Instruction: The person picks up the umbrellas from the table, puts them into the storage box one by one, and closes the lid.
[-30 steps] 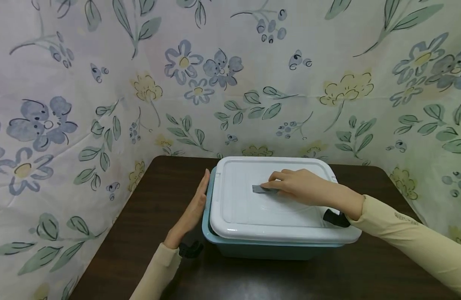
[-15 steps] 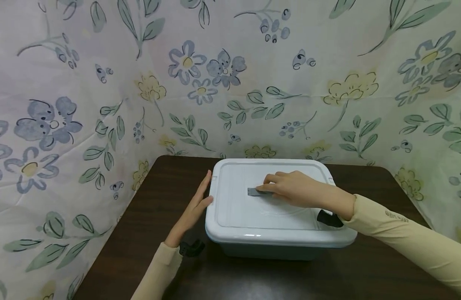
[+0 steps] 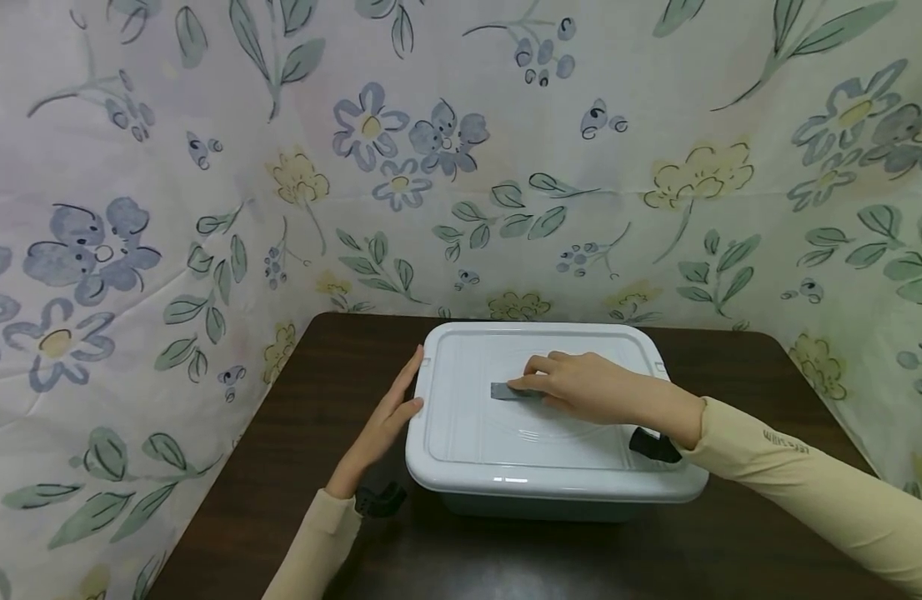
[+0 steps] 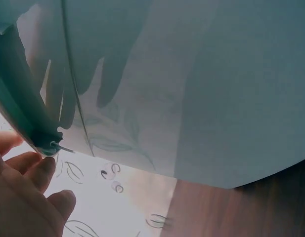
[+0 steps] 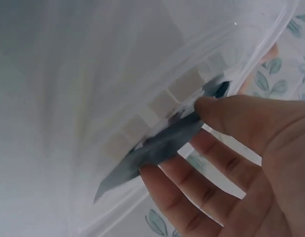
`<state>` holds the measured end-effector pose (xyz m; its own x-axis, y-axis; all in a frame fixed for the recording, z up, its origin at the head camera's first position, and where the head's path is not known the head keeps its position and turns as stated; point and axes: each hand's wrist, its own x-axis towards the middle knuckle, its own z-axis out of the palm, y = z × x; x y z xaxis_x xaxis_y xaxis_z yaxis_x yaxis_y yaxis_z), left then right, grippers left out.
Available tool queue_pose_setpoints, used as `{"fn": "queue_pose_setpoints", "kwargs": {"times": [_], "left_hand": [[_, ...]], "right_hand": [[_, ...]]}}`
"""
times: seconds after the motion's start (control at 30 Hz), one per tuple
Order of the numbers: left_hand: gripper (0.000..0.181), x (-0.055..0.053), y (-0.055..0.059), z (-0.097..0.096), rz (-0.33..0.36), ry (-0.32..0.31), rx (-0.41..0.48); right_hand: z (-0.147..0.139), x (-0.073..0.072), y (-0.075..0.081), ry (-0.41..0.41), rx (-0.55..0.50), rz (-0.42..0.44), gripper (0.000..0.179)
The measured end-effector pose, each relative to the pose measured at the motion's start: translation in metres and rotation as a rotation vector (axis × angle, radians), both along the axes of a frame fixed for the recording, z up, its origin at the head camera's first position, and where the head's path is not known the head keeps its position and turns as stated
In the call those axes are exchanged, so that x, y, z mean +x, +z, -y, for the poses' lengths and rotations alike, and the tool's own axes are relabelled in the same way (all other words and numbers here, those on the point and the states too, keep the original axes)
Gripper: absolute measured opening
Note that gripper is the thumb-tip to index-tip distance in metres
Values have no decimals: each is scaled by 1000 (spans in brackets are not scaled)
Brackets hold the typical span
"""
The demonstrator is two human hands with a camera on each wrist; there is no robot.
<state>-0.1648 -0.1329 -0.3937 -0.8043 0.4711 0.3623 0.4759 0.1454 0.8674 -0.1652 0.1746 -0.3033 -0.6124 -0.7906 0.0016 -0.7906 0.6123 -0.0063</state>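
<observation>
A white lid (image 3: 461, 433) lies over a light blue plastic storage box (image 3: 536, 509) and covers its rim. At the lid's middle, a grey tape strip (image 3: 498, 391) stands up as a handle. My right hand (image 3: 588, 387) pinches this strip between thumb and fingers; the right wrist view shows the grip on the grey strip (image 5: 162, 143) closely. Along the left side, my left hand (image 3: 382, 425) has its fingers extended, with fingertips touching the lid's edge. In the left wrist view, the box's side wall (image 4: 231, 98) fills most of the picture. Whatever is inside the box is hidden.
The box stands on a dark brown wooden table (image 3: 341, 367). A floral cloth (image 3: 506, 125) hangs behind the table and along its sides. Black camera straps (image 3: 381, 500) circle both wrists.
The lid has shifted left and toward me, carried by my right hand, and now hides the blue rim seen earlier at left. My left fingertips have come to the lid's edge.
</observation>
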Motion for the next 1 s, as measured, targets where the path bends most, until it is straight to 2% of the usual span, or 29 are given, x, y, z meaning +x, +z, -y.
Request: {"fn": "queue_pose_setpoints", "kwargs": {"times": [0.1, 0.23, 0.37, 0.63, 0.83, 1.0], "left_hand": [[60, 0, 0, 2, 6, -4, -12], [60, 0, -1, 3, 17, -12, -23], [60, 0, -1, 5, 23, -18, -27], [59, 3, 2, 9, 37, -23, -30], [59, 3, 1, 12, 44, -26, -42], [59, 2, -6, 15, 46, -36, -46]], "right_hand": [[-9, -2, 4, -7, -9, 61, 41], [-36, -7, 11, -87, -25, 160, 43], [-69, -10, 10, -156, -59, 171, 44], [-115, -5, -15, -218, -240, 227, 50], [-126, -1, -42, -206, -298, 123, 50], [-131, 5, -60, -215, -394, 104, 49]]}}
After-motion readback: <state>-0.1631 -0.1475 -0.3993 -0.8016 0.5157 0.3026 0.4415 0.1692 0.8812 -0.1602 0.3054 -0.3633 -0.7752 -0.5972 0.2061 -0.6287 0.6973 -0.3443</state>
